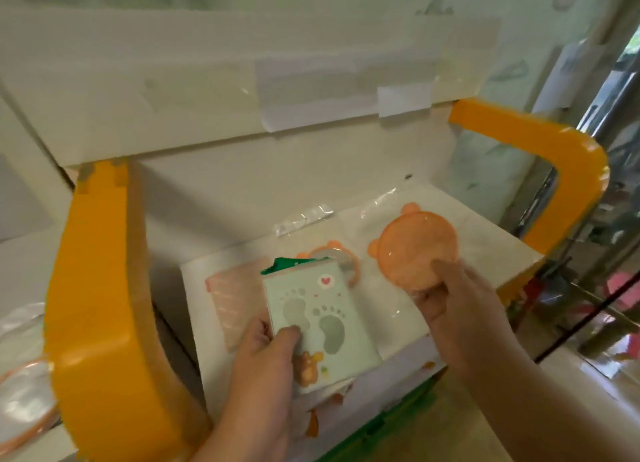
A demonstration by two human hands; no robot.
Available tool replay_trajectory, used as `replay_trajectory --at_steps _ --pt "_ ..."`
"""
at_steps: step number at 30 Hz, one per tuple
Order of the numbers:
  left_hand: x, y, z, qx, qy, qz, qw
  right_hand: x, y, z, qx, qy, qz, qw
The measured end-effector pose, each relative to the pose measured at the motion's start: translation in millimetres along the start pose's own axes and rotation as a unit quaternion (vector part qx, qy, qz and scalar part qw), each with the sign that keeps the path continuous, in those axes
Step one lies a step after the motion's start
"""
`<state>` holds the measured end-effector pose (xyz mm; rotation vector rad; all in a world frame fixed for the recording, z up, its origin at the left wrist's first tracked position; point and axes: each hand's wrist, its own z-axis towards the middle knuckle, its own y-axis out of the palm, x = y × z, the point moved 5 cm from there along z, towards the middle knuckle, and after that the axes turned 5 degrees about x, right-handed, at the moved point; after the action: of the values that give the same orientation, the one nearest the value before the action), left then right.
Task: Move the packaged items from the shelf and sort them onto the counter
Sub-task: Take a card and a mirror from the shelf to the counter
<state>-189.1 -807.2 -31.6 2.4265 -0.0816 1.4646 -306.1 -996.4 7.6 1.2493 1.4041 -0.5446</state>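
Note:
My left hand (263, 361) grips a pale green box with footprint cut-outs (320, 319), held tilted above the white shelf surface (491, 243). My right hand (457, 295) pinches the lower edge of an orange bear-shaped disc in a clear plastic bag (415, 250), thumb on top. Behind the box lies another orange bear-eared item in clear wrap (341, 257), partly hidden. A pink striped flat package (232, 295) rests on the shelf to the left of the box.
Thick orange frame pieces stand at the left (100, 288) and the right (554, 156) of the shelf. A white back wall (242, 191) closes the rear. A bagged orange-rimmed item (24, 399) sits at the far left. Glass and dark clutter lie right.

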Motion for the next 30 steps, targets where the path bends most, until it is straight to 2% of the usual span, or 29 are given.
replay_trajectory --at_steps 2,4,6,8,11,13,20,24,26,28,30 --pt "3.2 2.6 8.9 0.04 0.018 -0.004 0.999 -3.8 11.9 28.0 -0.035 -0.115 -0.196 0.973" --pt "8.3 6.9 15.8 0.069 0.027 -0.027 0.997 -7.9 32.4 50.2 -0.109 -0.255 -0.333 0.901" --pt "13.2 10.9 18.6 0.103 0.03 -0.055 0.993 -1.5 49.9 75.2 -0.159 -0.34 -0.413 0.83" --pt "17.2 15.1 18.2 0.136 0.038 -0.073 0.987 15.8 64.8 98.4 -0.199 -0.39 -0.471 0.766" --pt "25.4 23.9 14.3 0.177 0.065 -0.08 0.979 55.0 84.1 113.5 -0.307 -0.429 -0.58 0.621" --pt "27.6 28.4 12.4 0.198 0.079 -0.077 0.974 72.5 87.0 113.9 -0.354 -0.434 -0.603 0.568" --pt "23.1 49.3 6.3 0.212 0.083 -0.068 0.971 84.9 76.1 120.5 -0.411 -0.436 -0.601 0.528" --pt "19.8 63.3 6.0 0.208 0.077 -0.07 0.973 75.4 77.4 130.0 -0.474 -0.425 -0.559 0.531" --pt "17.7 69.0 8.2 0.209 0.074 -0.077 0.972 60.6 76.3 135.0 -0.493 -0.411 -0.535 0.549" --pt "15.7 76.6 13.3 0.202 0.072 -0.074 0.974 36.8 67.4 145.6 -0.487 -0.39 -0.501 0.6" --pt "12.9 87.6 22.4 0.19 0.074 -0.065 0.977 11.3 49.9 164.4 -0.446 -0.376 -0.492 0.646"
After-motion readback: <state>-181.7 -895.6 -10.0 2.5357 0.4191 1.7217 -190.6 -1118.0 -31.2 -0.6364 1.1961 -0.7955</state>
